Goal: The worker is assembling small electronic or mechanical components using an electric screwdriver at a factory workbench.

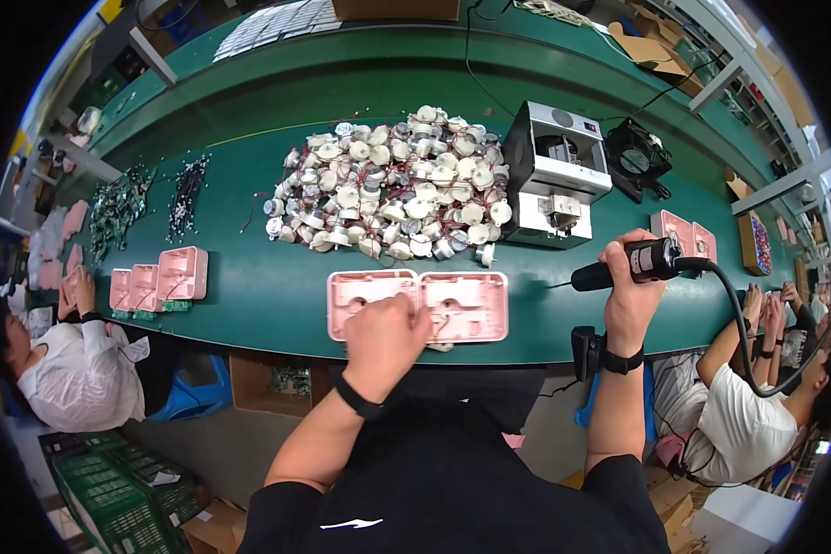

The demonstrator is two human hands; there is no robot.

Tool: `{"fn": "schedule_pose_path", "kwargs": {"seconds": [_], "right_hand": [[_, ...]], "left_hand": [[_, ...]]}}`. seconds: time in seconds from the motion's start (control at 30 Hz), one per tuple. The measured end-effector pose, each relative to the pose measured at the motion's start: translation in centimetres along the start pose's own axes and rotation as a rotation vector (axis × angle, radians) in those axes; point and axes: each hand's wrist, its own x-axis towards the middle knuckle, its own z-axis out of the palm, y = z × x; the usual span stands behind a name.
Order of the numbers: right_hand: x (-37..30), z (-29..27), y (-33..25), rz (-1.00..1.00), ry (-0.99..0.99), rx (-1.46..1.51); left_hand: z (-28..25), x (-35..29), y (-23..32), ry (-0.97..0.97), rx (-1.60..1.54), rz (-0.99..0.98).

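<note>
Two pink plastic housing shells (485,323) lie side by side, open side up, at the front edge of the green bench. Over them is my left hand (385,337), its fingers curled down between the two shells; whatever the fingertips hold is hidden behind the knuckles. My right hand (632,309) is wrapped around a black corded electric screwdriver (654,259), held above the bench to the right of the shells. The tool lies nearly level, with its thin bit pointing left toward them. A black cable loops from its rear end down to the right.
Behind the shells spreads a heap of small white motors (392,185) with red wires. A screw-feeder-like machine (559,166) and a black fan (637,157) stand right of it. More pink shells (183,272) and circuit boards (120,208) lie left. Co-workers sit on both sides.
</note>
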Motion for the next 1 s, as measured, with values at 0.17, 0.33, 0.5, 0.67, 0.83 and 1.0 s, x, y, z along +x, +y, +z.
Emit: {"fn": "schedule_pose_path", "kwargs": {"seconds": [0.17,0.33,0.5,0.67,0.83,1.0], "right_hand": [[0.3,0.1,0.5,-0.019,0.051,0.097],[0.3,0.8,1.4,0.010,0.042,0.175],[0.3,0.6,1.9,0.029,0.070,0.162],[1.0,0.8,1.9,0.019,0.068,0.161],[1.6,0.5,2.5,0.018,0.061,0.150],[1.1,-0.3,2.5,0.018,0.114,0.219]], "left_hand": [[2.2,1.3,3.3,-0.057,0.035,0.027],[2.4,1.7,3.6,-0.136,0.075,0.037],[-1.3,2.8,4.1,-0.218,-0.014,0.133],[-2.6,8.2,5.2,-0.161,-0.061,0.436],[2.3,12.7,4.2,-0.300,-0.022,0.862],[3.0,14.3,4.9,-0.453,0.111,0.956]]}}
